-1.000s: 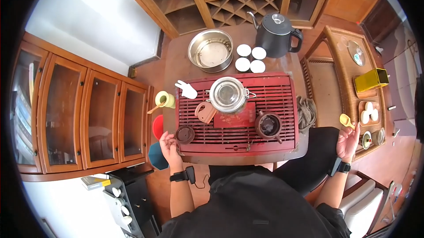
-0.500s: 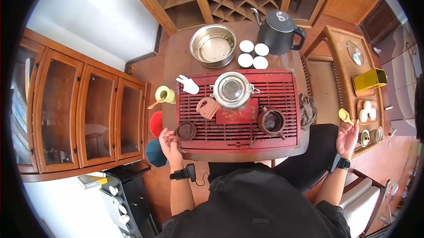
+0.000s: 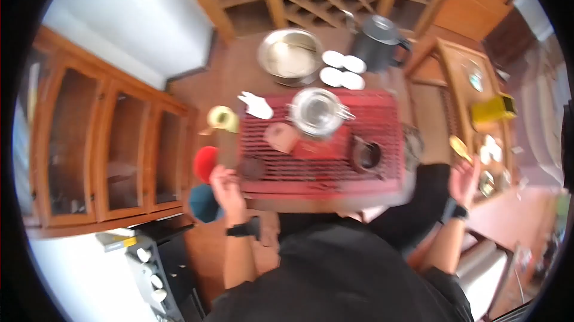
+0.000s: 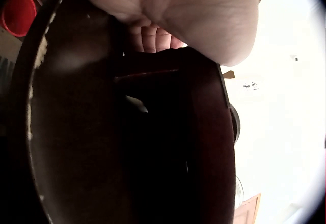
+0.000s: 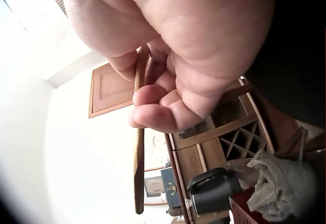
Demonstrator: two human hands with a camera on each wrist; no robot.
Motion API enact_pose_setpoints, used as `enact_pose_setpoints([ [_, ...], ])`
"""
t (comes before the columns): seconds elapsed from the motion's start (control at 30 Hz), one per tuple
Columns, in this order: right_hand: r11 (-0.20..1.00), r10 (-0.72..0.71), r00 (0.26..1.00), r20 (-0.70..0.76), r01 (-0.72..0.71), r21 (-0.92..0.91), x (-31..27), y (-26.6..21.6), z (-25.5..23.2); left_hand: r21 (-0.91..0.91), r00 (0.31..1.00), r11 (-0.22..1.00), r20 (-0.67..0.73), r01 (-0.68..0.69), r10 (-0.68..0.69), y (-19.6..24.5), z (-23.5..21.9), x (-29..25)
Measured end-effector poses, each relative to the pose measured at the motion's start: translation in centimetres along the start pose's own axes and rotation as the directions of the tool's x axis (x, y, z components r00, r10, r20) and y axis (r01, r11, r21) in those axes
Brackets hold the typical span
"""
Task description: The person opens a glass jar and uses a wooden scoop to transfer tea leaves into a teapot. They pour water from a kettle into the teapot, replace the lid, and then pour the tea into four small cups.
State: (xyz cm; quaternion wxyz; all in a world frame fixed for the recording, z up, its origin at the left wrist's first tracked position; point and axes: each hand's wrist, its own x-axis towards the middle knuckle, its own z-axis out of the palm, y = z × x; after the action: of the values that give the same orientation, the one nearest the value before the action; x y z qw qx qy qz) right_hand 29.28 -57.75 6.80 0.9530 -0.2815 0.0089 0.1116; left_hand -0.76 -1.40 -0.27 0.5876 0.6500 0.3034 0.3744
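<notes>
My right hand pinches the handle of a wooden tea scoop off the table's right side. In the right wrist view the thumb and curled fingertips close on the scoop's thin handle. My left hand lies at the left front corner of the red slatted tea tray, fingers loosely bent and holding nothing. Close to its fingertips is a dark round teapot lid. The brown teapot sits uncovered at the tray's right. A glass jar with a wire clasp stands at the back middle.
Behind the tray are a steel basin, several white cups and a black kettle. A rattan shelf at right bears a yellow canister. A grey cloth hangs by the tray's right edge.
The head view has shifted and is now blurred. My right hand has moved slightly left and up with the scoop; my left hand stays by the tray corner.
</notes>
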Motion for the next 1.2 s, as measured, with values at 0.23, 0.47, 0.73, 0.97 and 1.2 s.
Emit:
enact_pose_setpoints([
  [0.23, 0.999, -0.019, 0.995, -0.102, 0.023, 0.037, -0.8, 1.2, 1.6, 0.040, 0.999, 0.998, 0.035, -0.040, 0.039, -1.0, -0.3, 0.2],
  [0.47, 0.996, -0.042, 0.996, -0.075, 0.048, 0.077, -1.2, 0.6, 0.5, 0.021, 0.999, 1.000, 0.032, 0.006, -0.006, -0.8, -0.3, 0.0],
  [0.73, 0.997, -0.037, 0.998, -0.059, 0.041, 0.068, -1.2, 0.5, 0.3, 0.045, 1.000, 0.999, 0.019, -0.021, 0.020, -0.4, 0.2, -0.2],
  [0.97, 0.997, -0.034, 0.997, -0.075, 0.038, 0.063, -1.1, 0.5, 1.0, 0.050, 1.000, 0.999, 0.019, -0.015, 0.014, -0.2, 0.3, -0.2],
  [1.2, 0.995, -0.026, 0.999, -0.019, 0.028, 0.096, -0.8, 0.4, 1.2, 0.040, 1.000, 0.999, 0.027, 0.015, -0.016, -0.3, 0.0, -0.2],
])
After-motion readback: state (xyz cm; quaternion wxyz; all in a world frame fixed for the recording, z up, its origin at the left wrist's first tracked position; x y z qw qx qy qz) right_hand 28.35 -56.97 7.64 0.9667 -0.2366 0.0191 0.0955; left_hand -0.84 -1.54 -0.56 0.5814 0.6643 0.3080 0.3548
